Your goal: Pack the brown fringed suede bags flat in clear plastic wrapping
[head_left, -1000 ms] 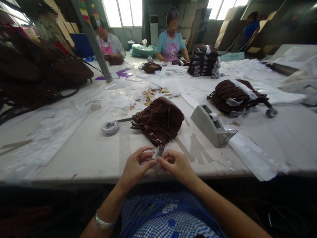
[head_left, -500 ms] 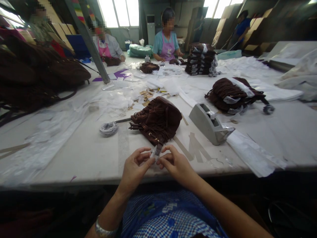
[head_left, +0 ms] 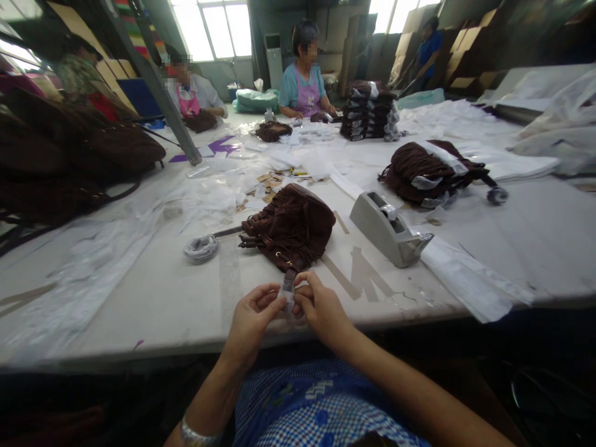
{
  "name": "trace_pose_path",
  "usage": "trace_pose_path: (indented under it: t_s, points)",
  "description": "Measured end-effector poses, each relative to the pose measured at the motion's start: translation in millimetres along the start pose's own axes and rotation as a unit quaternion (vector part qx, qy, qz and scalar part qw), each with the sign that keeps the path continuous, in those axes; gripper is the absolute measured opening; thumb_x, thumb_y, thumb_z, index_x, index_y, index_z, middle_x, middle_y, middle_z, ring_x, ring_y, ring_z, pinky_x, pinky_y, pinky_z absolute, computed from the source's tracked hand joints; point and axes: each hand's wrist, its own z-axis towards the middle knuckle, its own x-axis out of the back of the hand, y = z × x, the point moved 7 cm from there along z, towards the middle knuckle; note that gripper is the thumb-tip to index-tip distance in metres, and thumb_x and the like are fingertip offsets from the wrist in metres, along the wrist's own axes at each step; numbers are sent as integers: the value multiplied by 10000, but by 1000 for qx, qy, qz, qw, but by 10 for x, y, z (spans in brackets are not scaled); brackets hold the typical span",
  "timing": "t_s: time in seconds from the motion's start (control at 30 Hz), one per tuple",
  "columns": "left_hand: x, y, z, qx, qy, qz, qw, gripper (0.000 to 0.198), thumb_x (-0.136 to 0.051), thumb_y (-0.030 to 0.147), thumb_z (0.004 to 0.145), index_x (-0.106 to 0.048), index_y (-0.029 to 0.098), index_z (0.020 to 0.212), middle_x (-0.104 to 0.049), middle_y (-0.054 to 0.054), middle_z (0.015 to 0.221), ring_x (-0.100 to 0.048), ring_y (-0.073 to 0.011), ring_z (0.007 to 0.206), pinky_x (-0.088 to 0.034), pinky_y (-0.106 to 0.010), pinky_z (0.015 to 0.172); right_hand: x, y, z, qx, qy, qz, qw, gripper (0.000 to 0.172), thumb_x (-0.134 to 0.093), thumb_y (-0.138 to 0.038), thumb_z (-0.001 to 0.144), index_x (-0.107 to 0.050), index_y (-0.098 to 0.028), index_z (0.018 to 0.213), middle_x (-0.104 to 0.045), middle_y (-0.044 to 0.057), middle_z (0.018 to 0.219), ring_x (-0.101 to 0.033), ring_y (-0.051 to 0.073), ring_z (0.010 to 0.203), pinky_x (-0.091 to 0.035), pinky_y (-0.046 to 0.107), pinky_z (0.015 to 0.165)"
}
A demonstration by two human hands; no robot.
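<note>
Wrap [head_left: 285, 299], translucent and narrow, covers the tip of a short brown strap [head_left: 289, 278] at the table's near edge; I judge this covering partly done, since fingers are on it, though whether it is fastened is too small to tell. The left hand [head_left: 251, 313] pinches it between thumb and fingertips, nearly closed. The right hand [head_left: 320, 310] has its fingers curled in at the other side, thumb at the wrap, index finger slightly lifted beside the strap; whether they grip or merely touch, I cannot tell.

Just beyond the hands, the fringed brown bag [head_left: 298, 223] lies on the white table [head_left: 177, 298]. A longer strap leads left from it to a pale wrapped coil [head_left: 202, 249], so that end looks already done. The bag's body shows no pale bands, which seem left to add if it is to match the banded bag [head_left: 412, 171] farther right.

Brown strips [head_left: 365, 276] and a grey tape dispenser [head_left: 384, 233] sit right of the nearer bag. Farther off stands a stack of banded bags [head_left: 365, 112], and just left of it a co-worker in a lilac apron [head_left: 309, 98].
</note>
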Motion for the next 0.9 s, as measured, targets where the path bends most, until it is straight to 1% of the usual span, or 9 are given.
trace_pose_path:
  t_s: [0.17, 0.27, 0.4, 0.53, 0.6, 0.7, 0.8, 0.87, 0.9]
  points:
    - [12, 6, -1, -9, -6, 3, 1000, 405, -820, 336, 694, -667, 163, 1027, -742, -57, 941, -684, -171, 883, -527, -249, 795, -47, 81, 19, -41, -17, 13, 999, 209, -495, -145, 867, -424, -260, 1027, -677, -55, 694, -583, 121, 419, -431, 204, 434]
    - [-12, 50, -24, -22, -6, 13, 1000, 373, -814, 328, 701, -674, 157, 1001, -725, -57, 960, -673, -173, 901, -530, -246, 794, -4, 68, 36, -18, 10, -24, 1000, 234, -554, -151, 841, -441, -253, 1019, -711, -28, 797, -578, 106, 431, -436, 211, 478]
    - [-36, 36, -54, 2, -8, 17, 1000, 411, -809, 351, 701, -656, 157, 1030, -722, -49, 913, -677, -168, 796, -540, -254, 722, 94, 34, 33, -6, 51, -49, 997, 213, -617, -161, 786, -488, -237, 937, -696, -10, 777, -617, 127, 551, -426, 212, 516]
    - [-23, 20, -71, 11, -12, 22, 1000, 437, -791, 362, 728, -608, 166, 1073, -719, -35, 813, -672, -161, 735, -527, -244, 680, -4, 120, -40, -97, -19, 144, 985, 192, -590, -267, 824, -501, -231, 990, -599, -65, 596, -490, 91, 391, -343, 183, 396]
    - [-15, 36, -76, 3, -14, 32, 999, 420, -778, 361, 745, -595, 171, 1071, -707, -29, 815, -671, -159, 746, -520, -235, 682, -81, 161, -99, -142, -32, 255, 956, 354, -619, -333, 820, -495, -221, 1132, -565, -78, 579, -481, 84, 393, -325, 170, 390]
    - [4, 87, -75, -28, -2, 47, 999, 387, -765, 355, 757, -592, 182, 1058, -664, -14, 877, -664, -144, 781, -510, -217, 697, -173, 170, -144, -155, -28, 332, 930, 597, -666, -405, 805, -421, -225, 1319, -648, -30, 748, -486, 62, 400, -320, 167, 383]
    - [34, 113, -62, -56, 13, 46, 997, 402, -769, 360, 744, -592, 187, 1061, -614, -9, 959, -661, -133, 789, -514, -221, 716, -204, 81, -124, -112, -71, 250, 959, 616, -629, -444, 850, -392, -244, 1382, -703, 38, 962, -537, 75, 408, -371, 195, 386]
    - [51, 95, -46, -55, 4, 54, 997, 427, -762, 382, 740, -598, 178, 1077, -616, -23, 980, -663, -139, 769, -524, -243, 716, -98, -22, -73, -60, -85, 101, 989, 467, -578, -445, 896, -507, -238, 1309, -726, 41, 938, -596, 109, 445, -439, 228, 445]
    - [67, 87, -36, -53, -4, 68, 996, 432, -753, 395, 743, -606, 170, 1082, -628, -33, 974, -664, -145, 757, -528, -252, 711, 16, -87, -28, -28, -67, 8, 997, 359, -550, -436, 918, -594, -233, 1210, -734, 33, 884, -618, 125, 472, -464, 242, 493]
